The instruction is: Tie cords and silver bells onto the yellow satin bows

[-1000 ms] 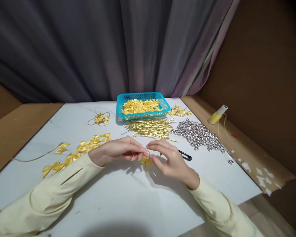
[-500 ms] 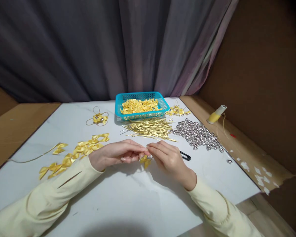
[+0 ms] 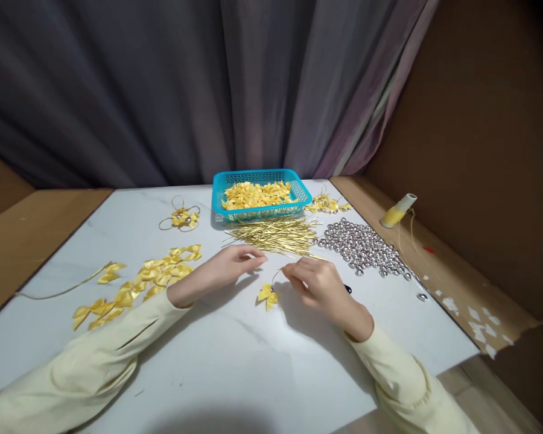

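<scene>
Your right hand point(image 3: 319, 283) has its grip pinched shut on the thin wire of the yellow bow point(image 3: 268, 294), which lies on the white worktop point(image 3: 235, 361) at that hand's 8 o'clock, while your left hand point(image 3: 221, 268), at the bow's 10 o'clock, rests with its grip loosely stretched and empty, near the gold wires point(image 3: 276, 235).

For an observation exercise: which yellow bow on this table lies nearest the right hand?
The lone bow beside the right hand, a thin wire curving from it to that hand. The rest lie in the blue basket or farther away.
</scene>
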Demonstrator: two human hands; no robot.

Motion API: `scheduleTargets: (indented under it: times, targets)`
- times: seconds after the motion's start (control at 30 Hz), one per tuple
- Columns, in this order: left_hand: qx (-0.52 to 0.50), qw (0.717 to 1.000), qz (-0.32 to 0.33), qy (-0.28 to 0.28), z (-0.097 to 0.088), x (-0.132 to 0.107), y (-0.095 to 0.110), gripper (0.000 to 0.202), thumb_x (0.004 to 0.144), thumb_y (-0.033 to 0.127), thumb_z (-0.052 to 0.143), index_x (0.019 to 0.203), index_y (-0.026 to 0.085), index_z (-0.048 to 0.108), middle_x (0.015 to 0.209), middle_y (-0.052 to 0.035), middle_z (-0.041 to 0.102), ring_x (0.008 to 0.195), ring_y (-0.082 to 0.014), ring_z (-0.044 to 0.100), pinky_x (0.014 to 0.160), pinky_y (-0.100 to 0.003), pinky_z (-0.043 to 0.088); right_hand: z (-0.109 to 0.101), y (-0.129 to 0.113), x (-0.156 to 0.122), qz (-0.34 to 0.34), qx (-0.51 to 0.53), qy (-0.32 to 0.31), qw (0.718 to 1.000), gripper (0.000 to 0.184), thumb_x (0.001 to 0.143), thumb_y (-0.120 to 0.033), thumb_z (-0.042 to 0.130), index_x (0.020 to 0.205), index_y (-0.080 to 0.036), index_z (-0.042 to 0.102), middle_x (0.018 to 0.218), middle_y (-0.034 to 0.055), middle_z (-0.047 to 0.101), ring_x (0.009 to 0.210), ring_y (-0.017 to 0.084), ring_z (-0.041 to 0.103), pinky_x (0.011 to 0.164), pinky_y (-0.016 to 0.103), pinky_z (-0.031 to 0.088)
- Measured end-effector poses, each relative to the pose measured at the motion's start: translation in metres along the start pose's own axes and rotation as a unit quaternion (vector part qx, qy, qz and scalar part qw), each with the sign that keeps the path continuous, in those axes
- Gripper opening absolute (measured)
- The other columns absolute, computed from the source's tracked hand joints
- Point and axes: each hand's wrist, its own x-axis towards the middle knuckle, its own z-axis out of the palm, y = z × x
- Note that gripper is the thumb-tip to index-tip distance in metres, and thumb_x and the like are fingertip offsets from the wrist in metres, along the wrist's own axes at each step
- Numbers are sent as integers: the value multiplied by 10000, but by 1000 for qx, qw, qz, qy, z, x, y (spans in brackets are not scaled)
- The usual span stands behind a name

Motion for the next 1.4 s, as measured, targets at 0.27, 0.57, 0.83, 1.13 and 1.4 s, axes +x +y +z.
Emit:
scheduleTargets:
  times: [0.27, 0.57, 0.83, 1.13, 1.4]
  targets:
    - [147, 987, 30, -66, 20, 3, -14, 366, 794, 489, 516, 621, 168, 543, 530, 25, 517, 505, -124, 441, 483, -221, 290, -30, -2, 10, 152, 242, -40, 958, 176, 806, -160, 558, 823, -190, 731, 850, 43, 736, 742, 175, 686, 668, 283, 519]
    - [181, 969, 134, -100, 12, -4, 2, 353, 885, 338, 407, 620, 170, 570, 564, 2, 571, 506, -120, 479, 518, -229, 312, -19, 27, 9, 168, 349, -189, 902, 99, 743, -183, 653, 787, -201, 739, 1124, 64, 655, 1046, 208, 613, 945, 400, 451]
    - [342, 916, 185, 102, -6, -10, 7, 357, 932, 295, 355, 665, 170, 557, 616, -11, 564, 557, -139, 479, 539, -264, 272, -10, 20, 16, 141, 344, -170, 912, 107, 774, -153, 628, 794, -162, 732, 1066, 109, 677, 1038, 230, 618, 887, 422, 488]
    - [231, 910, 287, 191, -24, -23, 52, 286, 919, 290, 430, 757, 170, 634, 643, -6, 617, 542, -116, 486, 549, -252, 359, -76, -10, 70, -55, 210, -64, 974, 105, 759, -167, 664, 832, -215, 722, 1181, 84, 619, 1161, 223, 533, 944, 457, 458]
    - [260, 896, 309, 183, -25, -25, 69, 322, 920, 276, 410, 682, 171, 599, 560, 13, 537, 496, -108, 419, 507, -249, 329, -95, -27, 81, -55, 179, -58, 981, 230, 773, -5, 560, 723, -181, 700, 904, 22, 710, 792, 151, 646, 663, 283, 514]
